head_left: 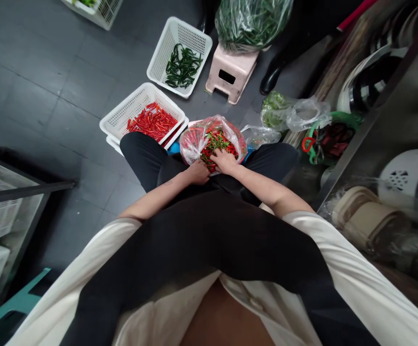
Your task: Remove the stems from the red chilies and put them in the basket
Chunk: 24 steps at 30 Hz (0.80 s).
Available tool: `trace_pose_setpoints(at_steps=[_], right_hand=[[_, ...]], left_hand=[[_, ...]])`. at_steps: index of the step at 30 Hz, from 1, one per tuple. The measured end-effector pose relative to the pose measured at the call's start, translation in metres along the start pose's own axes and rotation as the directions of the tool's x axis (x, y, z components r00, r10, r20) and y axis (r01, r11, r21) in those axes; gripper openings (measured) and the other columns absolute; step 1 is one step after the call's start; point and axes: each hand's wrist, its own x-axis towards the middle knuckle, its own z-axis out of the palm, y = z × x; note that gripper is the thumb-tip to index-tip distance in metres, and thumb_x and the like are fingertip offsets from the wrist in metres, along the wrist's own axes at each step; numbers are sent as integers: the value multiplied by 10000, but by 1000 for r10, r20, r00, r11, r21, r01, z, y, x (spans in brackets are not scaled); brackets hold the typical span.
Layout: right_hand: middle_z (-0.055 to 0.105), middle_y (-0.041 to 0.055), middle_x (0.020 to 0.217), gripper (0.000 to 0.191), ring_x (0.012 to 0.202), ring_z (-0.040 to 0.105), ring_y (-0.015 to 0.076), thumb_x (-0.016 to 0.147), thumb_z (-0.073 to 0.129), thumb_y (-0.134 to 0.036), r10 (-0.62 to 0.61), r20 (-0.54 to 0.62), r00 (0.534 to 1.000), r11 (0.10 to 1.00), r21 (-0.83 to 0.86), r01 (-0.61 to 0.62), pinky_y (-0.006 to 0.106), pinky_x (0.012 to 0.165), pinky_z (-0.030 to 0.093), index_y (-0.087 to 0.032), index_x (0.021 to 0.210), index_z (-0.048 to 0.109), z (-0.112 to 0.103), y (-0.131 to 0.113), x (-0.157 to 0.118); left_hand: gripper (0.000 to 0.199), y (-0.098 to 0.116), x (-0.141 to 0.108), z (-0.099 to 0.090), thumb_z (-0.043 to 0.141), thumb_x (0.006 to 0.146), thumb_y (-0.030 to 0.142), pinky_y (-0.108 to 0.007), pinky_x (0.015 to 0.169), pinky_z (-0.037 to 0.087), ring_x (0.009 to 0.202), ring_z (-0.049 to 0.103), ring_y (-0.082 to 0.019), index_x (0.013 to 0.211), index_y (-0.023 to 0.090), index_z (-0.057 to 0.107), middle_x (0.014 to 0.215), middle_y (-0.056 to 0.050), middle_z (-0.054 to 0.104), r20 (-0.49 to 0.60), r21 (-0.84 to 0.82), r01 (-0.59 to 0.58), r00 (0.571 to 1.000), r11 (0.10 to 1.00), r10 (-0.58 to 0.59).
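Between my knees sits a clear plastic bag (193, 140) of red chillies (232, 147) with green stems showing on top. My left hand (198, 172) is curled at the near left edge of the bag; its fingertips are hidden, and I cannot make out what is in them. From the right, my right hand (224, 161) reaches onto the chillies, with its fingers bent down among them and closed on some. To the left of the bag, a white plastic basket (117, 118) holds loose red chillies (154, 121) without visible stems.
Farther off, another white basket (154, 67) holds green chillies (183, 66). A pink stool (234, 72) bears a big bag of green vegetables (254, 21). Beside it is a person's black boot (272, 72). Bagged greens (274, 109), a green basket (315, 154) with red-handled scissors (307, 144), and shelving stand right.
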Motion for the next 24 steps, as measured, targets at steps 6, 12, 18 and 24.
trace_pose_setpoints(at_steps=[6,12,18,24], right_hand=[[624,103,1132,343,990,604,258,816,590,-264,162,-107,981,966,223,-135,345,828,473,-227,1150,659,-17,19,1],[694,34,882,290,831,621,205,763,634,-288,354,-169,920,761,624,-178,309,805,480,-182,1024,701,-26,50,5],[709,27,956,314,926,636,218,752,613,-265,292,-192,937,560,828,-5,347,887,486,-154,1037,682,-26,42,13],[677,89,1107,451,1001,634,252,626,720,-182,371,-186,910,438,899,6,429,955,484,-161,1069,638,-32,12,12]], left_hand=[[121,10,-8,-18,593,720,218,-445,1095,312,1191,543,-294,733,227,714,894,-97,718,-74,8,-51,996,999,52],[235,21,-10,-35,547,805,212,-383,992,444,1041,615,-215,965,198,718,1063,-86,690,-442,-65,37,895,997,-62],[237,30,38,-37,729,756,298,-265,687,493,623,569,-120,919,151,638,657,4,603,-299,-724,153,809,672,-506],[177,38,66,-31,672,809,241,-246,711,516,665,618,-115,961,162,629,742,-10,668,-204,-964,-48,767,263,-608]])
